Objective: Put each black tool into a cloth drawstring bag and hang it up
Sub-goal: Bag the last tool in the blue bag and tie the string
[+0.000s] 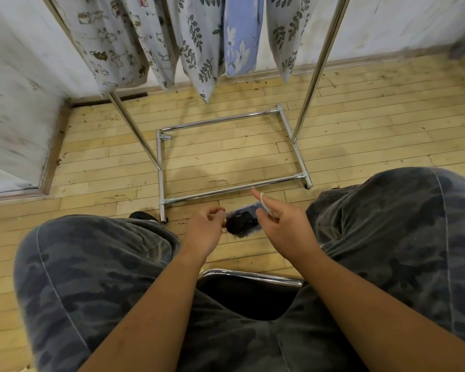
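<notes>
I see a small blue bag [247, 209] held low in front of the metal rack [226, 119], just past the rack's near bottom bar. The black tool [242, 222] sits in the bag's open mouth, and a good part of it shows. My left grip [206, 229] has its fingers curled and pinches the edge of the bag beside the tool. My right grip [282, 224] points one finger out, with the white string [265, 202] looped around it, and its other fingers are curled in.

More bags hang from the top of the rack: one with animals [110, 41], one with leaves [196, 49], and one with blue flowers [242, 36]. I cannot tell what is inside them.

The rack stands on a wood floor [226, 157] by a white wall [16, 103]. Two knees in dark spotted trousers [91, 264] sit on each side of the bag, nearer to me than the rack.
</notes>
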### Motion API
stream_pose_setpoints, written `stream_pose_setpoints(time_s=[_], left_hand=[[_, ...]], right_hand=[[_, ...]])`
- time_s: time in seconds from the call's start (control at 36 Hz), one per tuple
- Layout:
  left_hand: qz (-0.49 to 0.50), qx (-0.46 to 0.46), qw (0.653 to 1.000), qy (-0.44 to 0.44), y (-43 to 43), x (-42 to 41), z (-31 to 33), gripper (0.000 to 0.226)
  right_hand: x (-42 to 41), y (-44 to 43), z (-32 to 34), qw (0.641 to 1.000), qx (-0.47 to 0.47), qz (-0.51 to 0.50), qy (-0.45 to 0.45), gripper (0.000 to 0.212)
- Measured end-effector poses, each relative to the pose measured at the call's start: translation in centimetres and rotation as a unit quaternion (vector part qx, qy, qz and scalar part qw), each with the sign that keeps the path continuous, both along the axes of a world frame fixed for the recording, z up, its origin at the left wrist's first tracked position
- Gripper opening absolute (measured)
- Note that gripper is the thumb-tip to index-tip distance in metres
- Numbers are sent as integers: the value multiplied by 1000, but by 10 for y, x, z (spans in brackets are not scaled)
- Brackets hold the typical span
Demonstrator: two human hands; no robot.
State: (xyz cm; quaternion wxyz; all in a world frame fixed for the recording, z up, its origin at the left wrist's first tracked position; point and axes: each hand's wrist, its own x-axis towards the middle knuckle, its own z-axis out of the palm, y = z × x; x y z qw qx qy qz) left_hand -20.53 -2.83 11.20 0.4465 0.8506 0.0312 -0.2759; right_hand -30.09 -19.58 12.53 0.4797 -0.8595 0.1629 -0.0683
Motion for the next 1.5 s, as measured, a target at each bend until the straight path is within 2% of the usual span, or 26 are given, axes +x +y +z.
stream_pose_setpoints(time_s=[0.25,0.42,0.5,0.64,0.72,0.81,0.94,1.08,1.14,1.28,1.5], left_hand=[[-94,-107,986,92,-12,-16,22,32],[-96,-155,978,98,-15,-15,34,41],[-71,-170,978,99,-16,-15,35,48],[37,-251,958,134,-16,-13,27,49],[70,-265,952,134,-14,-10,23,49],[84,-280,945,143,-13,-7,24,50],[99,-317,927,174,-14,-7,32,48],[92,-329,920,191,-15,-9,38,44],[90,-327,921,191,-15,-10,41,43],[71,-334,918,199,-18,-13,51,44],[-30,-332,921,201,-27,-21,62,44]], right_hand=[[2,1,-5,999,39,9,37,54],[1,1,-1,994,40,54,87,75],[1,0,-2,990,22,76,114,83],[0,3,-3,978,-9,110,176,95],[-1,4,-6,970,-66,121,200,95],[-1,3,-12,966,-123,96,207,89],[-3,3,-15,970,-148,76,178,82],[-2,4,-14,966,-187,65,166,34],[-1,2,-12,966,-188,57,165,22],[0,3,-6,962,-196,62,180,18],[3,20,8,934,-254,109,225,21]])
